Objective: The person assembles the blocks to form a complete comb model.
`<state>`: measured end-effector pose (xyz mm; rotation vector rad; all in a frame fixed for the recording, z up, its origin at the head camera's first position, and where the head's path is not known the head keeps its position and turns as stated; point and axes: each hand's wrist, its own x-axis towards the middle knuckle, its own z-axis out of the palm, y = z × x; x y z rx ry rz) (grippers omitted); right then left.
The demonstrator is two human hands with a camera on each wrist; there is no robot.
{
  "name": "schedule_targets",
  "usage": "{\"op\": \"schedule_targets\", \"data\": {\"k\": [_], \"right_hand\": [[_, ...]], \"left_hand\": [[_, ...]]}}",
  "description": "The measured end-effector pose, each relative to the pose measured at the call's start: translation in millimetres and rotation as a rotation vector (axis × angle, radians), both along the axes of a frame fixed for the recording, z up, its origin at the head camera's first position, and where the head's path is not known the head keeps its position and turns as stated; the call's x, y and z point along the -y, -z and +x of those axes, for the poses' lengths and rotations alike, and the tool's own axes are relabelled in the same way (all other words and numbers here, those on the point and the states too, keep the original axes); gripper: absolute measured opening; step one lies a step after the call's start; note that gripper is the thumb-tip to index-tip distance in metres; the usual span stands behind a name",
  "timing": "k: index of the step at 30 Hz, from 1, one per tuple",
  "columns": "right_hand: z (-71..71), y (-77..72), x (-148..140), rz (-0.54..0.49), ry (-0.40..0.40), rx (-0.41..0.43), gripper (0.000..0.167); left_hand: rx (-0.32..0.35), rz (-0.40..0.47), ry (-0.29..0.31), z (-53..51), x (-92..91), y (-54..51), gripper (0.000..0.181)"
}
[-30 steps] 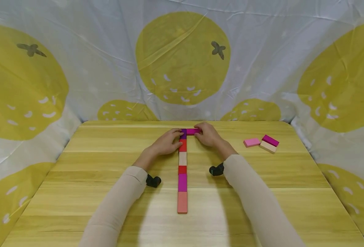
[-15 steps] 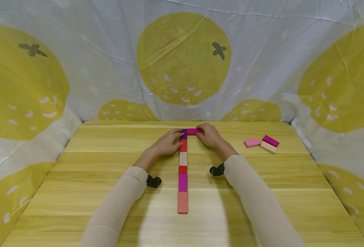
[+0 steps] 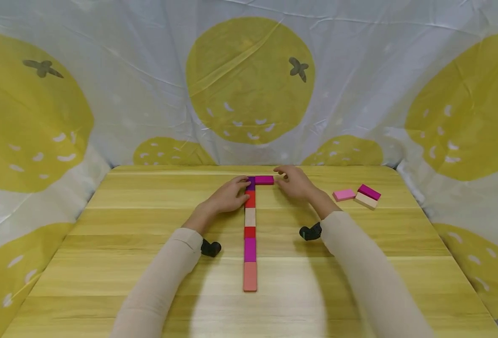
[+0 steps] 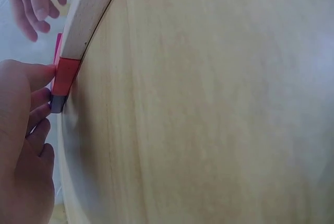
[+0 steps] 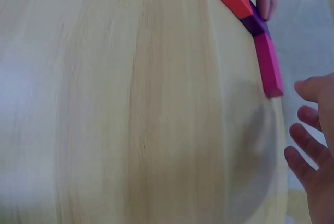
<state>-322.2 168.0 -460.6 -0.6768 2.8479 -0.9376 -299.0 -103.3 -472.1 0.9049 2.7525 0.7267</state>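
A row of coloured blocks runs up the table: a salmon block [image 3: 250, 277], a magenta block [image 3: 250, 249], a short red block [image 3: 250, 232], a beige block [image 3: 250, 217], an orange-red block [image 3: 250, 199] and a purple block [image 3: 251, 182]. At its far end, a magenta-pink block [image 3: 264, 180] extends rightward from the purple one. Beside the row, my left hand [image 3: 229, 195] touches the purple block with its fingers and the orange-red block with its thumb. My right hand [image 3: 296, 183] is just right of the magenta-pink block, apart from it, fingers spread and holding nothing.
On the right of the wooden table [image 3: 122, 277] lie a pink block [image 3: 344, 195], a dark magenta block [image 3: 369, 191] and a second beige block [image 3: 366, 201]. Behind the table's far edge hangs a curtain [image 3: 350, 94] with yellow fruit shapes.
My right hand has let go of the magenta-pink block and drawn back a little to the right. The left hand and the row have stayed in place.
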Motion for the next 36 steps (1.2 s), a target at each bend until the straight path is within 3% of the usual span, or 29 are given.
{"op": "schedule_targets", "data": {"k": [7,16,23,31,36], "right_hand": [[9.8,-21.2,-34.0,0.001,-0.022,-0.015,0.042],[25.3,-36.3,-82.5,0.021,0.0,-0.045,0.037],[39.8,-50.6,-121.6,0.056,0.013,0.029,0.034],[46.0,-49.6,-158.3,0.097,0.006,0.078,0.034],[50.5,-32.4,-169.2,0.087,0.038,0.156,0.041]], "left_hand": [[-0.002,-0.017,0.009,0.3,-0.8,-1.5,0.055],[0.006,-0.001,0.002,1.4,0.9,0.6,0.055],[0.012,0.033,-0.005,3.0,-0.8,-2.3,0.055],[0.016,0.034,-0.012,1.3,-0.6,-2.2,0.055],[0.011,0.023,-0.012,1.0,0.8,-1.4,0.054]]}}
